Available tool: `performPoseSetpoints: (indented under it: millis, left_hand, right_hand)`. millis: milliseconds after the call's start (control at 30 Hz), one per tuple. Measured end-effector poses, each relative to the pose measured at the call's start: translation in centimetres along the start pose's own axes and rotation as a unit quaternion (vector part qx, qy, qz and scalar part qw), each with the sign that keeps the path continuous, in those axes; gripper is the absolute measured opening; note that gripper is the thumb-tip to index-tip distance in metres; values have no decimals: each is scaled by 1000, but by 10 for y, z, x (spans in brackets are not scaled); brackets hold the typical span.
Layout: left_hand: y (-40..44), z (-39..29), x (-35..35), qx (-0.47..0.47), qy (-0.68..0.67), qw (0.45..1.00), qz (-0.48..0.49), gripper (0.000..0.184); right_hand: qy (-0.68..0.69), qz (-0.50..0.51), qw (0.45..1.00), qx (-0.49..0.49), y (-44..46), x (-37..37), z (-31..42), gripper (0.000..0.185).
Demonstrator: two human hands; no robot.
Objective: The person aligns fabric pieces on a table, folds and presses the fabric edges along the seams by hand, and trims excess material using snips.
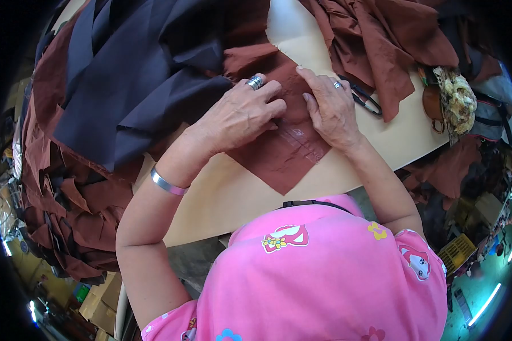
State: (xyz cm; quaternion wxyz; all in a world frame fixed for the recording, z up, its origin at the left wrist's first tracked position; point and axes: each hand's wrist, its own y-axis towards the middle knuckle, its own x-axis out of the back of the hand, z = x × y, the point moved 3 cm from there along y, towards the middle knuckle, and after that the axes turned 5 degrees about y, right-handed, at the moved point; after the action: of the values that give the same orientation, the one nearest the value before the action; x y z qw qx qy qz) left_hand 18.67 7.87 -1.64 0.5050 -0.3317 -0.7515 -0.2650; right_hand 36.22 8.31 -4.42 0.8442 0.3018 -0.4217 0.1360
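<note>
A reddish-brown piece of fabric (287, 170) lies on the pale table, its corner pointing toward me and faint white marks on its surface. My left hand (242, 113), with rings and a silver bracelet, rests on this fabric with its fingers curled in. Whatever those fingers hold, if anything, is hidden under the hand. On the fabric's right edge lies my right hand (333, 111), fingers extended and thumb apart, pressing on the cloth. Just beyond it, a black looped handle (367, 101) shows partly from under other brown cloth.
Dark navy fabric (136, 96) is heaped over brown layers on the left. More crumpled brown fabric (389, 51) lies at the upper right. A bundle of pale yellowish material (458, 102) sits by the right edge. The pale tabletop (210, 199) ends near my body.
</note>
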Motion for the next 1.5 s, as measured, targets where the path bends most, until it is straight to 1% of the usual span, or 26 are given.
performPoseSetpoints:
  millis: [167, 200, 500, 600, 700, 767, 833, 900, 1000, 1100, 1200, 1300, 1400, 1500]
  left_hand:
    - [-9, 11, 5, 21, 31, 999, 2, 28]
    - [-12, 13, 6, 19, 24, 999, -10, 27]
    - [-9, 15, 6, 34, -4, 999, 15, 24]
    - [-6, 14, 9, 36, -9, 999, 7, 25]
    - [-5, 7, 7, 26, 39, 999, 8, 25]
    - [0, -7, 4, -7, -34, 999, -14, 26]
    - [3, -19, -6, -24, -68, 997, -18, 21]
    - [5, -25, -13, -39, -59, 997, -25, 18]
    - [5, -27, -19, -15, -56, 998, -8, 16]
    - [6, -28, -19, -16, -54, 998, -13, 13]
    - [8, -30, -18, -7, -40, 999, 18, 12]
    - [9, -30, -20, 0, -43, 999, 23, 13]
    - [7, -30, -16, 8, -34, 999, 9, 14]
    - [-1, -22, -10, 4, 20, 1000, -17, 16]
  right_hand:
    - [-1, 3, 1000, -1, 0, 0, -1, 56]
    - [-3, 5, 1000, -2, 0, 0, -1, 56]
    - [-1, 14, 1000, -2, 1, 1, 0, 55]
    - [13, 8, 1000, -5, 1, 2, 0, 55]
    - [27, 3, 1000, -9, 2, 2, 0, 55]
    - [30, 3, 999, -14, 2, 2, 0, 55]
    - [31, 7, 999, -19, 2, 2, -1, 54]
    - [45, -2, 999, -13, 2, 1, -2, 53]
    - [53, 0, 998, -17, 1, 2, -2, 52]
    - [47, 5, 999, -22, 1, 1, -2, 52]
    - [44, 1, 999, -20, 1, 1, -2, 52]
    - [43, 0, 999, -18, 1, 1, -2, 52]
    - [43, -1, 999, -15, 1, 1, -3, 53]
    - [42, 0, 999, -14, 1, 1, -2, 54]
